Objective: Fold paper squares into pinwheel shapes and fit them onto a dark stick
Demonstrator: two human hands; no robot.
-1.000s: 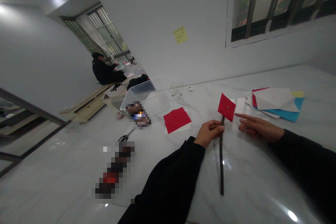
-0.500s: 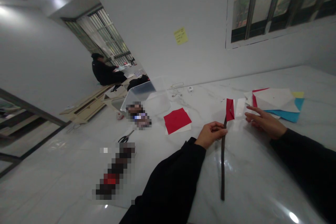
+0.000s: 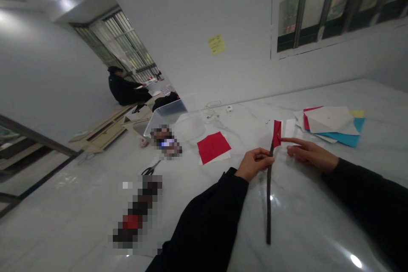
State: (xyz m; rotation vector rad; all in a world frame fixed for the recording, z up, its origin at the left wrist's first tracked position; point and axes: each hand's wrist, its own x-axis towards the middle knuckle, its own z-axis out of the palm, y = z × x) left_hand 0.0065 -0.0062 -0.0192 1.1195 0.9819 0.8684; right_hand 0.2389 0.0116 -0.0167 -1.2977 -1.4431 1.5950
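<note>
Stick [image 3: 268,208], dark: hanging over the table [image 3: 296,233], left hand [image 3: 255,164] pinching it between thumb and fingers. Red paper [image 3: 277,131]: sitting at the stick's top. Right hand [image 3: 310,153]: gripping nothing, index finger pointing at the paper's edge, contact unclear. Red sheet [image 3: 213,147]: lying left of both hands. Paper stack [image 3: 331,121]: lying beyond the right.

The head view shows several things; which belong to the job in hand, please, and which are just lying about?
Likely the job:
dark stick, held in the left hand
red paper piece at its top, by the right hand
perhaps the flat red sheet and paper stack

Likely just lying about:
scissors
clear plastic bin
small white block
</note>
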